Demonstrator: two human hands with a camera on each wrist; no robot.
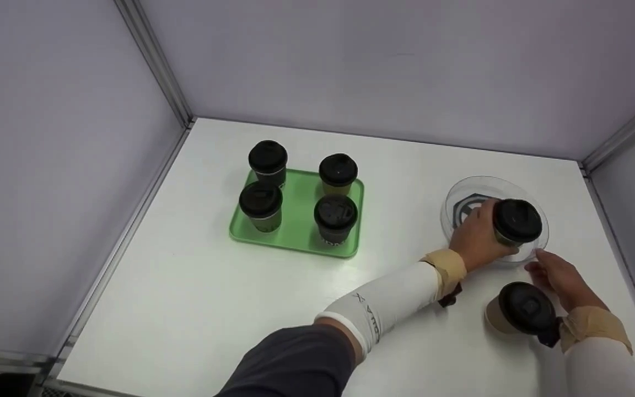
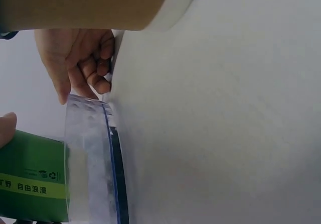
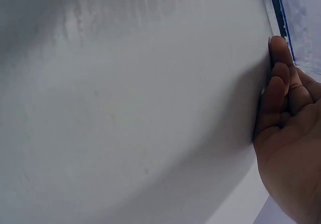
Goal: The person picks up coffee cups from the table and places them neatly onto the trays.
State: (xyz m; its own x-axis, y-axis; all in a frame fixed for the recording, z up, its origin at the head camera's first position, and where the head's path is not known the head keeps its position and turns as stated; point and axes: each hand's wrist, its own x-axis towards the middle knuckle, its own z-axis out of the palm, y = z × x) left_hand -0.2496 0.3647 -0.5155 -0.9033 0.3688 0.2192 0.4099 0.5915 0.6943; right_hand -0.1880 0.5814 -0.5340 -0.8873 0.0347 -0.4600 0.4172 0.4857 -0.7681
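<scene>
My left hand (image 1: 477, 234) grips a green paper cup (image 2: 32, 176) with a black lid (image 1: 517, 220). The cup is over the round clear dish (image 1: 452, 196), its lower end behind the dish's see-through wall in the left wrist view. At the dish's near right rim is my right hand (image 1: 563, 275), fingers loosely bent and fingertips right at the rim. Its palm faces the left wrist camera, with nothing gripped. A brown paper cup (image 1: 498, 317) with a black lid stands just in front of the dish, partly overlapping the right wrist.
On the left, a green tray (image 1: 300, 207) bears several black-lidded cups, spaced toward its corners. A dark printed emblem (image 1: 463, 207) shows through the dish. Pale walls (image 1: 378, 71) enclose the white table (image 1: 196, 309) at the back and sides.
</scene>
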